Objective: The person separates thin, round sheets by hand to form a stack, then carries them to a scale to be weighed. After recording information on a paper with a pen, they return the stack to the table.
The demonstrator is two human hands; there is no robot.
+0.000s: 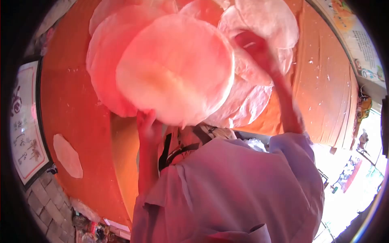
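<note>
A large, thin, round pale sheet (178, 69), lit pink, is raised over a heap of similar sheets, its edge wavy. My left hand (146, 121) grips its lower left rim, with the fingers closed at the edge. Behind it on the left, another round sheet (107, 77) is partly covered. My right hand (255, 46) is over the overlapping sheets (269, 20) on the right; motion blurs its fingers, and I cannot tell whether they hold anything. More crinkled sheets (247, 103) lie below that arm.
The heap rests on an orange-covered table (324, 93) dotted with small white flakes. A single pale piece (67, 156) lies at the left. A framed panel with writing (27, 121) stands beyond the left edge, above paving bricks (48, 202). Printed boards (360, 44) line the right.
</note>
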